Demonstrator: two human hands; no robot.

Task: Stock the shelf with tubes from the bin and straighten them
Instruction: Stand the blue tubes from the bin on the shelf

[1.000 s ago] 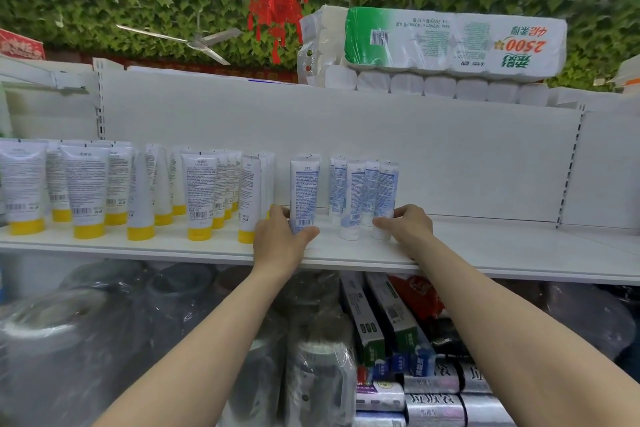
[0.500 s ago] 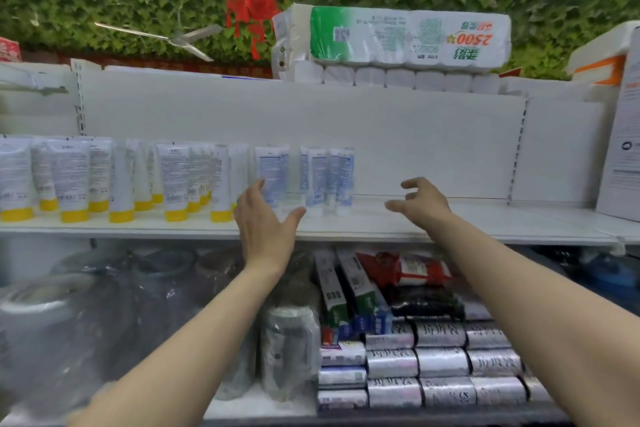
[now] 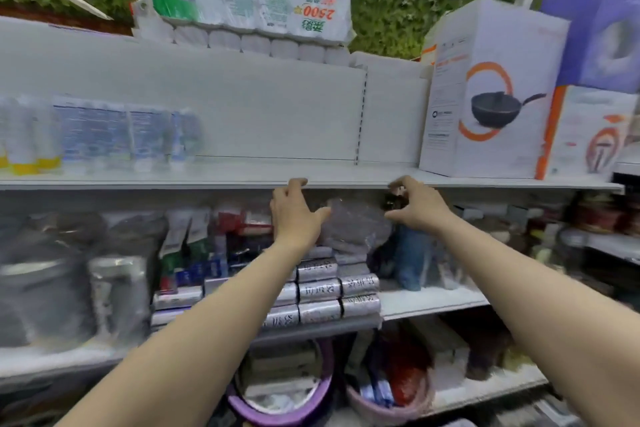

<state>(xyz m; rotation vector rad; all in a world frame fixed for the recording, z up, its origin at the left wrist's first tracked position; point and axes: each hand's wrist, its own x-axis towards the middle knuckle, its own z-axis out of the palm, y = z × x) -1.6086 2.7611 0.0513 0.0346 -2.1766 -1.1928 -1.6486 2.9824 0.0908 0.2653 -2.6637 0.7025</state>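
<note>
A person's left hand [image 3: 294, 215] and right hand [image 3: 415, 210] hover apart at the front lip of the white shelf [image 3: 242, 173], both empty, fingers loose and slightly curled. The tubes [image 3: 114, 135] stand in a row well off to the left on that shelf (too blurred to read). A pan box [image 3: 485, 94] sits at its right end, with a toilet-paper pack [image 3: 249, 7] above.

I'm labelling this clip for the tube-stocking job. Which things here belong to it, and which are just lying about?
Job: tubes, white shelf, left hand, right hand, both hands empty.
Lying about: toilet-paper pack, pan box, silver packs below.
</note>
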